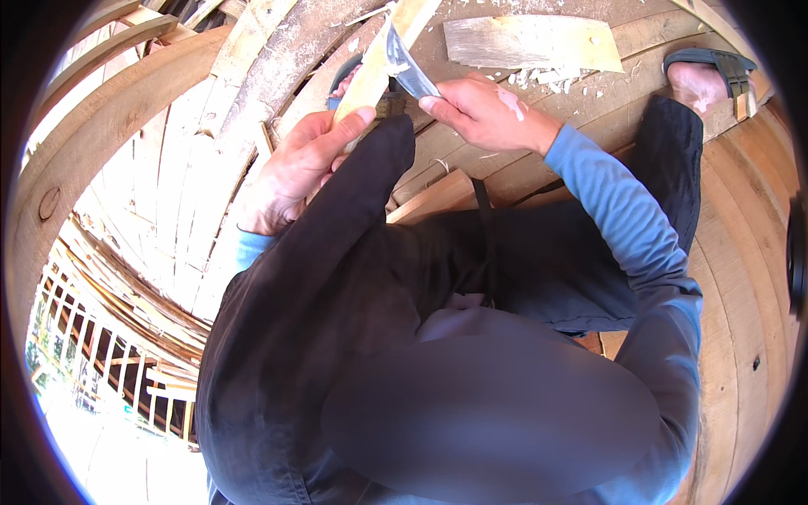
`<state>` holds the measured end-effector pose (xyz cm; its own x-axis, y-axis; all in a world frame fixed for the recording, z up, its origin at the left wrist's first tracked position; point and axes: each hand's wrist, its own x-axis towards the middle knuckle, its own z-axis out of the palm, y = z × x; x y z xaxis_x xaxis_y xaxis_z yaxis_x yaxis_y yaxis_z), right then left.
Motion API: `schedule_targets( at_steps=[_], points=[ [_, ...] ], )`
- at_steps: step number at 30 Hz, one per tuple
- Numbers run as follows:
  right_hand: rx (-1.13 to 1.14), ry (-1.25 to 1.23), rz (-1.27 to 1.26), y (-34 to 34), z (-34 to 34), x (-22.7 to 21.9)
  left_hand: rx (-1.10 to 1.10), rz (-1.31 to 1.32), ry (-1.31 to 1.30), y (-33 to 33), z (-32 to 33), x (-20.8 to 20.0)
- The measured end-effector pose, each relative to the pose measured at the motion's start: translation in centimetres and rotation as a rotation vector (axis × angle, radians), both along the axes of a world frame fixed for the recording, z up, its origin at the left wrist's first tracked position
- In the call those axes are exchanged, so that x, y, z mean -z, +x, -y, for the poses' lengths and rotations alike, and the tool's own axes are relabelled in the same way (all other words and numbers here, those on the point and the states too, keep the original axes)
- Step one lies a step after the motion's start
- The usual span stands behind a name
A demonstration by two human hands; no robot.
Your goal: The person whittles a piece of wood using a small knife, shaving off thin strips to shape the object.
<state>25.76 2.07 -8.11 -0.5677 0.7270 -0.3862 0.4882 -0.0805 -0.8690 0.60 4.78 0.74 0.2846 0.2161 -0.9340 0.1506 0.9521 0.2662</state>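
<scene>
A pale, narrow strip of wood (374, 82) slants up and away from me beside my raised knee. My left hand (307, 156) is closed round its near end, thumb lying along the top. In my right hand (488, 114) is a knife with a broad grey blade (409, 71); my fist hides its handle. The blade points to the upper left, and its far part lies against the strip's right side. Beyond my right hand rests a flat, rough-edged board (532, 42), with wood chips (551, 77) scattered along its near edge.
Curved wooden ribs (101, 143) rise at the left over planking. A barred railing (105, 353) stands at the lower left. My sandalled right foot (700, 84) rests on planks at the upper right; the other sandal shows behind the strip. A wood block (433, 198) lies between my legs.
</scene>
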Motion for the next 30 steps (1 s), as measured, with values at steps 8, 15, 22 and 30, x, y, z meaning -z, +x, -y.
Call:
schedule_targets(
  at_steps=[8,15,22,30],
  points=[
    [-0.035,0.462,0.417,-0.6,0.9,-1.5,0.511,-0.117,0.435,0.5,-0.6,-0.8],
    [0.061,0.173,0.358,-2.5,2.1,-1.5,0.426,-0.075,0.471,0.4,-0.4,-0.6],
    [-0.024,0.45,0.409,-2.6,2.1,-1.9,0.217,-0.004,0.212,0.0,0.0,-1.0],
    [0.226,0.095,0.276,-3.1,3.2,-0.8,0.35,0.061,0.361,-0.3,0.6,1.9]
  ],
)
